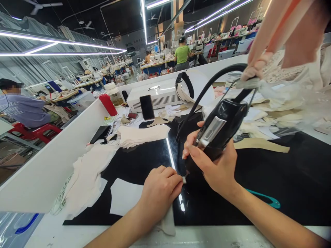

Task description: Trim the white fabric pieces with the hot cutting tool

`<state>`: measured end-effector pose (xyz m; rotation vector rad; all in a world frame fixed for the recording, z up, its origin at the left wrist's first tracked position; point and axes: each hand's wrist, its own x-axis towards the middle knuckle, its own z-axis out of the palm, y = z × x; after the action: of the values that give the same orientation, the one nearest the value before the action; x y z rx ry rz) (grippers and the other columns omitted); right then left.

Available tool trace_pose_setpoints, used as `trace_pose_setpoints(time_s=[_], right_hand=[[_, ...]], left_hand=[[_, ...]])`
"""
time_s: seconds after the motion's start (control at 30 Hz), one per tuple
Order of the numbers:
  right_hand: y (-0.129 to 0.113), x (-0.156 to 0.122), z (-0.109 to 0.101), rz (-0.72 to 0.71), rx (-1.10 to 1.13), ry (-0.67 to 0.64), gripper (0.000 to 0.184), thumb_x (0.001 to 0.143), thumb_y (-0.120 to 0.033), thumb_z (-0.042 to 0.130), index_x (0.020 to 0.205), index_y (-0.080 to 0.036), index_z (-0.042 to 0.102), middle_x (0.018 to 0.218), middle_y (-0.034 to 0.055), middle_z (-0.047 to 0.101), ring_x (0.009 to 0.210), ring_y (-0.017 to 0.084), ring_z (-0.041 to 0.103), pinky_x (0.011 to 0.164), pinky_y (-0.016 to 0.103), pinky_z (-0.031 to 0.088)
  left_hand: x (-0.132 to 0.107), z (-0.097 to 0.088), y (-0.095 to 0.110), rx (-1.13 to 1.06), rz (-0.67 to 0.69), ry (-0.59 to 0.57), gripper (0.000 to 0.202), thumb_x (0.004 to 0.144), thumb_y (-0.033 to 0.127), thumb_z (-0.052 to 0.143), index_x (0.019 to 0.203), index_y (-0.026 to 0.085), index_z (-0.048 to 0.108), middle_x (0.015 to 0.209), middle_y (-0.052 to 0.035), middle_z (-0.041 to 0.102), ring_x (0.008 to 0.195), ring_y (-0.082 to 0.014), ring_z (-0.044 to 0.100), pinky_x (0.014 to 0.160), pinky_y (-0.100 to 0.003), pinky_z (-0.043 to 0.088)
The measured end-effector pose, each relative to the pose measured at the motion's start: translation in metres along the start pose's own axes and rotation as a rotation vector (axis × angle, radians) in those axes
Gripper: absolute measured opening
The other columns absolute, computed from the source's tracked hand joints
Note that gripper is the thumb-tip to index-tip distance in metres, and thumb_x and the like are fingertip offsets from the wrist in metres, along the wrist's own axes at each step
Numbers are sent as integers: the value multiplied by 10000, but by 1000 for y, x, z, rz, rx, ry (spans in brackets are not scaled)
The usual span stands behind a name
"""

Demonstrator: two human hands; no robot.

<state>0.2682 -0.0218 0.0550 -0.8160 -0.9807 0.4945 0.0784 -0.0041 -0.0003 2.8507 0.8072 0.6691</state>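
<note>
My right hand [216, 165] grips a black hand-held electric tool [219, 129] with a silver clip, tilted with its tip down on the glossy black worktop [297, 179]. A black cable [207, 91] loops up from the tool's top. My left hand [159, 191] is closed, pinching a small white piece [184, 179] right at the tool's tip. A narrow strip of pale fabric [168, 222] runs under this hand toward the table's front edge.
Piles of cream fabric pieces [86, 175] lie at left, more [274, 117] at right. A white machine [160, 94], two phones [147, 107], a red bottle [108, 104], teal-handled scissors [269, 199] near my right forearm. White partition wall [46, 165] left. Another person's hand [256, 67] upper right; workers sit behind.
</note>
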Motion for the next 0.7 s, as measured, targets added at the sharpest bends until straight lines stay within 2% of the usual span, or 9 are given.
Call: trace_pose_setpoints(time_s=[0.13, 0.33, 0.5, 0.7], right_hand=[[1, 0, 0, 0, 4, 8, 412, 867, -325, 968, 1140, -307, 661, 835, -60, 763, 593, 156, 697, 579, 311, 658], [4, -1, -1, 7, -11, 3, 445, 889, -398, 981, 1188, -313, 663, 866, -37, 776, 607, 172, 693, 576, 334, 658], [3, 0, 2, -20, -3, 11, 442, 914, -454, 973, 1174, -328, 638, 832, -55, 754, 577, 168, 680, 570, 332, 661], [-1, -1, 2, 12, -4, -8, 446, 890, -399, 975, 1173, -311, 642, 837, -69, 747, 582, 158, 691, 592, 333, 660]], left_hand=[[-1, 0, 0, -12, 2, 8, 159, 1163, 246, 736, 1019, 239, 803, 1000, 12, 811, 860, -191, 709, 752, -365, 514], [-1, -1, 0, -18, -1, 4, 170, 1173, 265, 729, 1034, 248, 825, 1019, 7, 821, 870, -192, 716, 754, -364, 521], [-2, -1, 0, -17, -8, 5, 168, 1176, 274, 730, 1044, 253, 832, 1022, 8, 824, 870, -191, 715, 755, -369, 521], [-1, -1, 1, -18, 11, 21, 154, 1169, 261, 740, 1045, 243, 829, 1015, 7, 823, 854, -191, 709, 740, -365, 515]])
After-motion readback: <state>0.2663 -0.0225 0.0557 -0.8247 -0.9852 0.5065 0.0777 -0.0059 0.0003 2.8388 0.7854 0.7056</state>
